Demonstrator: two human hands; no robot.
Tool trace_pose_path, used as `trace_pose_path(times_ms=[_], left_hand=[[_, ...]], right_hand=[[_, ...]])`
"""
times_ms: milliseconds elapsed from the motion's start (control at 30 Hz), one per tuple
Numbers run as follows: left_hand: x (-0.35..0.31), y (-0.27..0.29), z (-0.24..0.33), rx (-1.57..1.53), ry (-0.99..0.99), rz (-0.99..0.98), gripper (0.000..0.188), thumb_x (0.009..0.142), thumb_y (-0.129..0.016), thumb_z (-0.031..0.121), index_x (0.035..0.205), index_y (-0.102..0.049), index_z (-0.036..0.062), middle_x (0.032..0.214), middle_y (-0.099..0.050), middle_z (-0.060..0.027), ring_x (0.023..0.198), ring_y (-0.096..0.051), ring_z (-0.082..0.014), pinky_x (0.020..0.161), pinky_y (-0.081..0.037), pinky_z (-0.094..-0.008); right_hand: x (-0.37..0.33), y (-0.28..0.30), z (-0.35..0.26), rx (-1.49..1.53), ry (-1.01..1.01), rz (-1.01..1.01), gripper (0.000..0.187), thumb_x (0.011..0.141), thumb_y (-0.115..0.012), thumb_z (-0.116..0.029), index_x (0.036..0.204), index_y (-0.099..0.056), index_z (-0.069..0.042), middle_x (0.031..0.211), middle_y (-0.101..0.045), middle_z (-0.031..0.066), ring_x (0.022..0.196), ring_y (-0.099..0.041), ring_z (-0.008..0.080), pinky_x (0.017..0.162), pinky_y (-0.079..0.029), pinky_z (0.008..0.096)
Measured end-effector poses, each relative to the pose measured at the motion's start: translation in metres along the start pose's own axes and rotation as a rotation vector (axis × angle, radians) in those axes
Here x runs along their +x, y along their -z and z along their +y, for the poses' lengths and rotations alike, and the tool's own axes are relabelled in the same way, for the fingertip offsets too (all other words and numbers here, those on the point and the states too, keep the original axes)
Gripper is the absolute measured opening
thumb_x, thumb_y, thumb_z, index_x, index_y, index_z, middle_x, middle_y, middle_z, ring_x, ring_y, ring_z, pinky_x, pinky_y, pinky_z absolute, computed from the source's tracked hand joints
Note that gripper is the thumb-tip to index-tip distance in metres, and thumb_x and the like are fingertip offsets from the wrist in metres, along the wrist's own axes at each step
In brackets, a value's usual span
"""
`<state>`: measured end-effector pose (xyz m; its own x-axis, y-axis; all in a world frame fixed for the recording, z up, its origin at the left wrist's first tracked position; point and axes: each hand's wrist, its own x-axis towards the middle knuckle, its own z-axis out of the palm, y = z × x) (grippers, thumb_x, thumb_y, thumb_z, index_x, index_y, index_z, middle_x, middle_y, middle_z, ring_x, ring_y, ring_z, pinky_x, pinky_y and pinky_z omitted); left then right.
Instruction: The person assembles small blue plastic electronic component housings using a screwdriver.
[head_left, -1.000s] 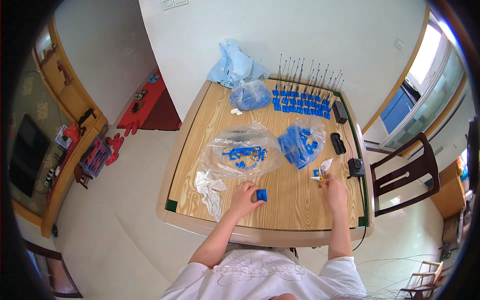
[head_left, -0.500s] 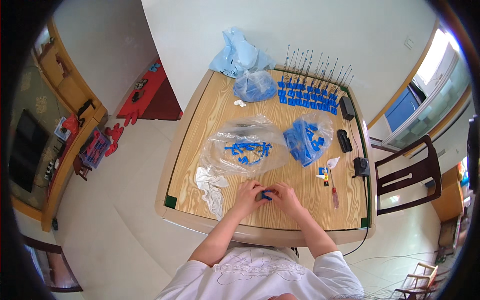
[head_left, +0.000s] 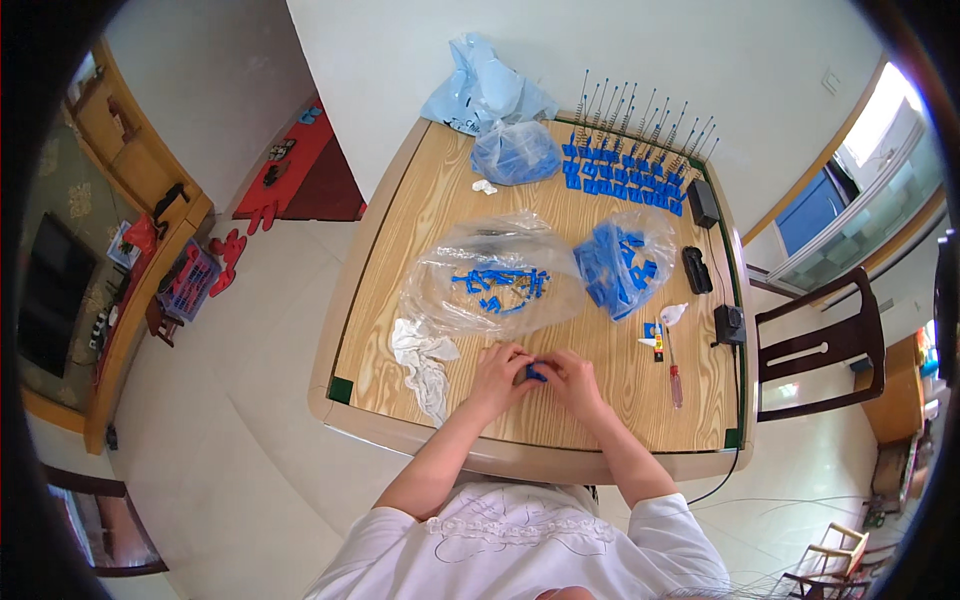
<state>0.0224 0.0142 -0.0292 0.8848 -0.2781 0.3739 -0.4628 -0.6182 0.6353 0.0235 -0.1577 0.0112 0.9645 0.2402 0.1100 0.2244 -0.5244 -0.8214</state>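
Observation:
Close to the table's near edge, my left hand (head_left: 500,377) and my right hand (head_left: 571,380) meet around a small blue plastic piece (head_left: 537,372). Fingers of both hands close on it, and they hide much of its shape. Just beyond lies an open clear plastic bag (head_left: 428,290) with blue parts and brass-coloured springs in it. A second clear bag (head_left: 655,235), holding larger blue plastic parts (head_left: 610,270), lies to its right. Left of my hands is a crumpled white cloth (head_left: 425,360).
Rows of blue pieces (head_left: 625,185), many with upright springs, stand at the far right. Behind are a blue-filled bag (head_left: 515,155) and a light blue bag (head_left: 485,90). A screwdriver (head_left: 676,385), glue tube (head_left: 658,345), black case (head_left: 696,270) and black adapters (head_left: 704,205) line the right side.
The view has shifted slightly, so the table's far side sits higher. Both hands stay together on the blue piece, with small finger movements.

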Motion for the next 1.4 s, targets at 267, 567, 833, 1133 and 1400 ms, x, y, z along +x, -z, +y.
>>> trace_pose_path(times_ms=[267, 567, 833, 1133, 1400], left_hand=[[0.002, -0.001, 0.002, 0.018, -0.008, 0.002, 0.043, 0.064, -0.081, 0.026, 0.102, -0.068, 0.0101, 0.103, -0.058, -0.0056, 0.098, -0.054, -0.025, 0.085, -0.043, -0.0383], [0.002, -0.002, 0.002, 0.044, -0.038, 0.024, 0.044, 0.063, -0.082, 0.026, 0.102, -0.069, 0.0096, 0.103, -0.058, -0.0063, 0.096, -0.055, -0.0258, 0.084, -0.043, -0.0381], [0.0, -0.003, 0.004, 0.049, 0.005, 0.055, 0.054, 0.066, -0.081, 0.029, 0.11, -0.06, 0.0061, 0.107, -0.056, -0.0087, 0.102, -0.051, -0.0277, 0.087, -0.039, -0.0411], [0.006, -0.014, 0.028, 0.215, 0.199, 0.117, 0.048, 0.067, -0.079, 0.026, 0.104, -0.056, 0.0061, 0.103, -0.053, -0.0117, 0.101, -0.048, -0.0318, 0.088, -0.039, -0.0429], [-0.005, -0.008, -0.002, -0.116, 0.17, 0.226, 0.036, 0.073, -0.075, 0.011, 0.104, -0.06, 0.0009, 0.101, -0.057, -0.0104, 0.095, -0.058, -0.0263, 0.084, -0.046, -0.0376]], right_hand=[[0.007, -0.002, 0.034, 0.448, -0.179, -0.009, 0.022, 0.089, -0.06, -0.009, 0.109, -0.064, -0.001, 0.095, -0.064, 0.0117, 0.08, -0.062, 0.0166, 0.072, -0.05, 0.0265], [-0.005, 0.003, 0.026, 0.159, 0.115, 0.003, 0.026, 0.086, -0.056, -0.001, 0.111, -0.062, -0.002, 0.093, -0.06, 0.0117, 0.078, -0.062, 0.0211, 0.068, -0.049, 0.0299], [-0.025, 0.066, 0.04, 0.039, -0.139, 0.578, 0.026, 0.088, -0.057, -0.005, 0.113, -0.06, -0.004, 0.088, -0.06, 0.008, 0.078, -0.056, 0.0157, 0.071, -0.046, 0.0284], [-0.082, 0.136, 0.104, -0.741, -0.481, 0.771, 0.028, 0.082, -0.066, -0.018, 0.104, -0.058, -0.003, 0.099, -0.058, 0.0174, 0.094, -0.056, 0.035, 0.078, -0.045, 0.0467], [-0.097, 0.143, 0.134, -0.347, -0.556, 0.757, 0.027, 0.086, -0.062, -0.022, 0.094, -0.06, 0.004, 0.087, -0.062, 0.0209, 0.084, -0.061, 0.0352, 0.076, -0.048, 0.0416]])
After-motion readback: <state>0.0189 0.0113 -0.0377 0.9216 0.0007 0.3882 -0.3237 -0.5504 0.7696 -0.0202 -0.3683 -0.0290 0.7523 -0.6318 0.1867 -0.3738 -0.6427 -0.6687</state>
